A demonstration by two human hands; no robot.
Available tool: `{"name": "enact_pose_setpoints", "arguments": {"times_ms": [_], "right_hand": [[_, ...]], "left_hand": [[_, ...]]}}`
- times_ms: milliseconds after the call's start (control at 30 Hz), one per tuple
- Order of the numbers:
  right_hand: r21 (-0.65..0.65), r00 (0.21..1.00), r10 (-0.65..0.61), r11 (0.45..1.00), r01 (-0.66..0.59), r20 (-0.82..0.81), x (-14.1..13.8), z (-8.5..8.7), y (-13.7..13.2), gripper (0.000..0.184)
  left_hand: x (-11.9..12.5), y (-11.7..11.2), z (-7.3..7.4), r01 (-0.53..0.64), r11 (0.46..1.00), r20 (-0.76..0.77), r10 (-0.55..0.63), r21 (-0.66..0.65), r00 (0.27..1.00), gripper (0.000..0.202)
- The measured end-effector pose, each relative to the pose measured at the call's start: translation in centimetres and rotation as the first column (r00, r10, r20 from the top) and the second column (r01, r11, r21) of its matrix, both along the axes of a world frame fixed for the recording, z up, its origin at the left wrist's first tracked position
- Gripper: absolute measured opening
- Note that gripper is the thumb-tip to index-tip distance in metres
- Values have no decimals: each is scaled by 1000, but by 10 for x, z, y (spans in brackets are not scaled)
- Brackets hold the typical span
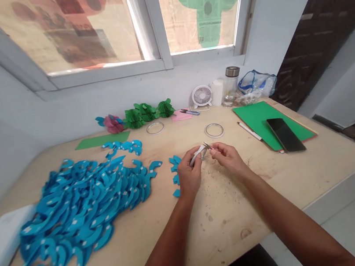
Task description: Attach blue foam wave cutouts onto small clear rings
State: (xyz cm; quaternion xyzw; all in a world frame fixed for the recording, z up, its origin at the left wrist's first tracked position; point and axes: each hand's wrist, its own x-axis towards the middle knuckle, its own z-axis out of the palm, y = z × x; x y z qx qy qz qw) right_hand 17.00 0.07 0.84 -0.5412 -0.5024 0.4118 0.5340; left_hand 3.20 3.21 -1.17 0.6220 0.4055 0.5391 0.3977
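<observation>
My left hand point(189, 175) is closed round a small pair of white-handled snips point(199, 152), whose blades point right. My right hand point(227, 155) pinches something small and pale at the blade tips; I cannot make out what it is. Both hands hover over the middle of the wooden table point(216, 216). A few blue paper cut-outs point(174, 169) lie just left of my left hand. A big heap of curved blue paper pieces point(78, 205) covers the table's left side.
A tape ring point(214, 130) lies behind my hands, another point(155, 128) further left. A phone point(285, 134) rests on green sheets point(258, 118) at the right, with a pen point(249, 131) beside. Green paper flowers point(147, 112), scissors point(189, 112), a small fan point(201, 95) and a jar point(231, 81) line the wall. A white tray point(0, 241) sits far left.
</observation>
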Motion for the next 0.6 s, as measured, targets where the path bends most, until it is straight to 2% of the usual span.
{"name": "enact_pose_setpoints", "arguments": {"times_ms": [167,433,600], "right_hand": [[29,1000,25,999,-24,-7,-4,3,-2,26],[71,995,91,993,-93,27,-2,-3,0,24],[105,993,99,989,-106,69,-1,-8,1,24]], "left_hand": [[1,0,-2,3,1000,15,-3,-1,1000,24],[2,-2,2,30,1000,25,-30,0,999,24],[3,-1,-2,44,999,41,-44,-2,998,24]]}}
